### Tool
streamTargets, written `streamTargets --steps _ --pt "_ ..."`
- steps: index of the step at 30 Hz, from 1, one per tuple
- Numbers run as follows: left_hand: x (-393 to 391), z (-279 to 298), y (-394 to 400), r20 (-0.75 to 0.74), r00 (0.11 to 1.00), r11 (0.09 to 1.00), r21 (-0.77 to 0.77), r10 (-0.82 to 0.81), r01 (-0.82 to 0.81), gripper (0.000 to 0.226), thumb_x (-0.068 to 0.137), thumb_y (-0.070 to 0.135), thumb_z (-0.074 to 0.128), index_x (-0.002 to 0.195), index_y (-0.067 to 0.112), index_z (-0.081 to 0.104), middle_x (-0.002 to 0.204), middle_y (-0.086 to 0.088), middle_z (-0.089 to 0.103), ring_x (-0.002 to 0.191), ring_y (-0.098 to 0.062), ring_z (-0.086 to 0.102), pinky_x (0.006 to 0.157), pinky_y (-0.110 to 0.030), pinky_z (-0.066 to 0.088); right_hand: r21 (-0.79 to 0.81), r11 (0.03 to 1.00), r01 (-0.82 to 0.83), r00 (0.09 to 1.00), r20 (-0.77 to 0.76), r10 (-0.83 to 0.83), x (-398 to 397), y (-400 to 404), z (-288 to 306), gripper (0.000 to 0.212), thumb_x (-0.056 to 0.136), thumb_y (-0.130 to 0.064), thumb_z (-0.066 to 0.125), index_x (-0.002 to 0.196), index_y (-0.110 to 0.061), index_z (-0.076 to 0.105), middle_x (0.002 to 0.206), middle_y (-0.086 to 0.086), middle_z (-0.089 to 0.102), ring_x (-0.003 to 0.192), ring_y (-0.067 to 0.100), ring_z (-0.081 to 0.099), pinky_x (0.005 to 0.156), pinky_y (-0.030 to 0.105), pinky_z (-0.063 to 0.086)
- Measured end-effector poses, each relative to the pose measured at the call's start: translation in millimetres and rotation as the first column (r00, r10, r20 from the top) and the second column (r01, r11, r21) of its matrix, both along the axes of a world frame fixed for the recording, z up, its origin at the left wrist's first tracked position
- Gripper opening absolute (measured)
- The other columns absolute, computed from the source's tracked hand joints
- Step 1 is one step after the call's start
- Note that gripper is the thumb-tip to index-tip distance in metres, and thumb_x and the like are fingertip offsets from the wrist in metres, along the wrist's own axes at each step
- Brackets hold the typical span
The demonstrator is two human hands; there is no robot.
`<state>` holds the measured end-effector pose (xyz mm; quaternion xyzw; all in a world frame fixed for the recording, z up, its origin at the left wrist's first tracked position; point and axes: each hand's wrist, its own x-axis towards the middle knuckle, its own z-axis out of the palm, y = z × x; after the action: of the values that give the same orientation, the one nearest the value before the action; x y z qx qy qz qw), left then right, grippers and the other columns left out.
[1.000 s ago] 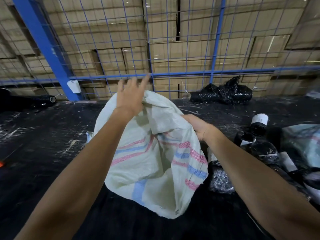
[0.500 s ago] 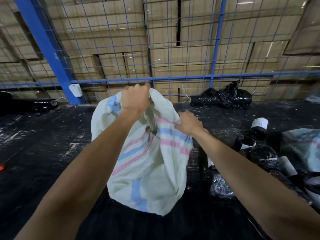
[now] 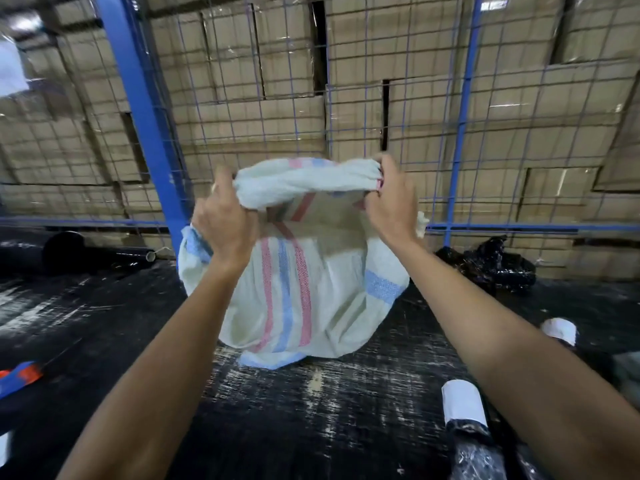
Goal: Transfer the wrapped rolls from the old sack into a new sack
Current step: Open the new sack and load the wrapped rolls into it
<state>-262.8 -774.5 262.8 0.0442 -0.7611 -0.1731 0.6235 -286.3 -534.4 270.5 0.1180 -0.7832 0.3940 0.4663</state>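
Woven sack [image 3: 294, 289] upright, mouth upward, hand-held.

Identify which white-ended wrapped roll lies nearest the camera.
The wrapped roll at bottom right, beside the right forearm; the other roll lies farther back.

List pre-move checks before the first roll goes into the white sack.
1. Left hand grips sack rim: ok.
2. Right hand grips rim: ok.
3. Mouth open wide enough: not ok, the rim is bunched between the hands.
4. Sack bottom rests on the black floor: ok.
5. Wrapped roll lies loose beside the right forearm: ok.
6. A hand free to pick it: not ok, both hold the sack.
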Motion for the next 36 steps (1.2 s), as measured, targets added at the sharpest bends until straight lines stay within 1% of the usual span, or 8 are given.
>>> streamTargets --steps 2,6,8,15,22,29,33,36 --pt "10.8 -61.3 -21.2 0.329 0.944 0.994 -0.104 0.003 0.033 0.039 0.076 0.014 0.056 0.116 0.01 0.056 0.077 -0.019 0.066 0.066 -0.041 0.061 0.059 -0.044 0.048 0.247 0.966 -0.076 0.979 0.205 0.025 -2.4 6.4 -46.4 0.04 0.074 -0.017 0.045 0.112 -0.023 0.054 0.095 0.005 0.069 0.085 0.031 0.063 0.066 0.041 0.051" --pt "25.4 -166.5 -59.8 0.971 0.171 0.974 -0.192 0.17 0.12 0.043 0.092 0.046 0.052 0.129 0.024 0.057 0.127 -0.012 0.063 0.113 -0.034 0.062 0.096 -0.044 0.05 0.521 0.587 -0.62 0.588 0.803 -0.093 7.2 5.0 -132.0 0.034 0.091 -0.058 0.055 0.081 -0.026 0.053 0.099 0.004 0.063 0.092 0.023 0.055 0.073 0.035 0.042" --pt "34.4 -181.6 -57.7 0.99 0.047 0.985 -0.135 0.13 0.105 0.053 0.088 0.054 0.057 0.133 0.026 0.053 0.136 -0.009 0.058 0.124 -0.029 0.056 0.107 -0.045 0.041 0.407 0.614 -0.676 0.494 0.869 -0.032 14.3 -2.5 -159.8 0.032 0.083 -0.059 0.068 0.078 -0.029 0.058 0.098 -0.006 0.066 0.088 0.015 0.059 0.076 0.033 0.045" --pt "53.2 -180.2 23.2 0.861 0.506 0.905 -0.258 0.056 0.338 0.122 0.07 0.053 0.077 0.157 0.027 -0.003 0.135 -0.007 0.046 0.129 -0.028 0.046 0.108 -0.046 0.035 -0.096 0.797 -0.596 0.242 0.925 0.293 -3.4 -30.6 -153.3 0.03 0.064 -0.027 0.089 0.084 -0.013 0.073 0.086 0.005 0.071 0.084 0.022 0.065 0.074 0.033 0.046" --pt "25.1 -139.6 -16.3 0.957 0.153 0.874 0.151 -0.247 0.462 0.032 0.072 0.027 0.057 0.099 0.023 0.074 0.104 -0.009 0.074 0.098 -0.03 0.067 0.083 -0.035 0.052 -0.026 0.6 -0.8 -0.088 0.993 -0.074 18.8 -2.9 -124.3 0.025 0.081 -0.01 0.078 0.101 0.001 0.07 0.084 -0.002 0.075 0.076 0.011 0.071 0.06 0.018 0.055" --pt "17.8 -122.5 -36.7 0.955 0.102 0.911 -0.298 0.28 0.285 0.071 0.085 0.021 0.064 0.149 0.029 0.035 0.146 -0.008 0.047 0.134 -0.027 0.045 0.113 -0.053 0.023 -0.382 0.796 -0.468 -0.093 0.918 0.386 10.5 7.3 -153.4 0.048 0.092 -0.041 0.067 0.122 -0.003 0.064 0.108 0.014 0.074 0.096 0.025 0.072 0.088 0.039 0.058" --pt "46.1 -134.4 40.6 0.944 0.325 0.919 -0.183 0.064 0.348 0.133 0.07 0.052 0.079 0.152 0.027 -0.023 0.163 -0.017 0.004 0.152 -0.028 0.008 0.117 -0.058 -0.007 -0.481 0.804 -0.349 -0.002 0.859 0.513 6.0 -12.7 -150.4 0.045 0.093 -0.04 0.063 0.12 -0.004 0.066 0.107 0.015 0.074 0.099 0.029 0.071 0.097 0.045 0.054" --pt "49.7 -161.9 66.5 0.879 0.444 0.911 -0.314 0.173 0.267 0.115 0.08 0.057 0.068 0.155 0.023 -0.012 0.147 -0.016 0.042 0.133 -0.031 0.045 0.113 -0.05 0.023 -0.599 0.663 -0.448 -0.167 0.785 0.596 11.1 -16.0 -141.4 0.031 0.092 -0.024 0.069 0.115 -0.004 0.067 0.107 0.014 0.074 0.095 0.024 0.071 0.088 0.035 0.057"
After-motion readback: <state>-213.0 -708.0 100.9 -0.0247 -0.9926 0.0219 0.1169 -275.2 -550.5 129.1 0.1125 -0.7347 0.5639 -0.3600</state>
